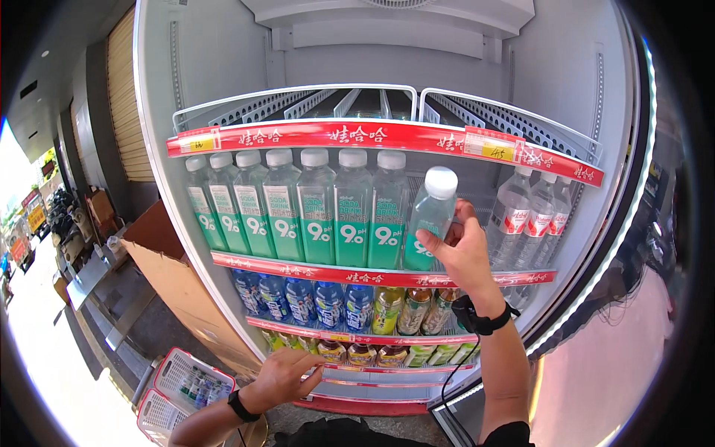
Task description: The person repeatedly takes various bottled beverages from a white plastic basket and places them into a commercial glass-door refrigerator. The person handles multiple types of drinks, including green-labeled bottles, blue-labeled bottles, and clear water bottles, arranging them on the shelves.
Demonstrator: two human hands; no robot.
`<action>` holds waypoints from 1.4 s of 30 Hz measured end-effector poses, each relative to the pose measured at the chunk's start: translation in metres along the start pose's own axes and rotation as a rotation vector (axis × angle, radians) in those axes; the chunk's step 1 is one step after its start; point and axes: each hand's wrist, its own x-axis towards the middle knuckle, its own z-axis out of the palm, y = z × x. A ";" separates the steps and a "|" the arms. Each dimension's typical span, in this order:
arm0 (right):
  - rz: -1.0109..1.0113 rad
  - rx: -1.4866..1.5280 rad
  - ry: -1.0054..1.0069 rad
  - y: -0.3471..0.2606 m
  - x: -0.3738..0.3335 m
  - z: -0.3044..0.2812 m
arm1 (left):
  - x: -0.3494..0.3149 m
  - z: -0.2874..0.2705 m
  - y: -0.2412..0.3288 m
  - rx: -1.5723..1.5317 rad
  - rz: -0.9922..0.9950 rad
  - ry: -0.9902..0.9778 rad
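My right hand (pixel 463 246) grips a clear soda drink bottle (pixel 430 222) with a green label and white cap. The bottle leans slightly at the front of the upper shelf, at the right end of a row of matching green-labelled bottles (pixel 315 212). To the right of that hand stand clear water bottles (pixel 514 212) with red and white labels. Low on the left, my left hand (pixel 285 376) hovers before the lower shelves, loosely bent, its thumb and fingers apart and nothing visible in it. Nearest to it are brown-and-yellow bottles (pixel 363 355).
Red-edged shelves cross the upright cooler (pixel 298 270). Blue-labelled bottles (pixel 299 300) stand below the green ones. A wire-railed rack (pixel 298 108) sits above. At left are a cardboard box (pixel 190 290) and a white basket (pixel 175 376) holding bottles. A dark cable (pixel 447 387) hangs by my right arm.
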 end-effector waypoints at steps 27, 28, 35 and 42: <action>-0.339 0.225 -0.787 -0.032 -0.137 0.083 | 0.014 -0.006 0.019 -0.229 -0.193 -0.202; -0.338 0.225 -0.788 -0.032 -0.137 0.083 | 0.013 -0.004 0.018 -0.223 -0.166 -0.189; -0.355 0.275 -0.736 -0.025 -0.140 0.102 | 0.004 0.014 0.016 -0.524 -0.236 0.081; -0.314 0.192 -0.342 -0.046 -0.097 0.061 | -0.102 0.053 -0.093 0.863 0.388 -0.368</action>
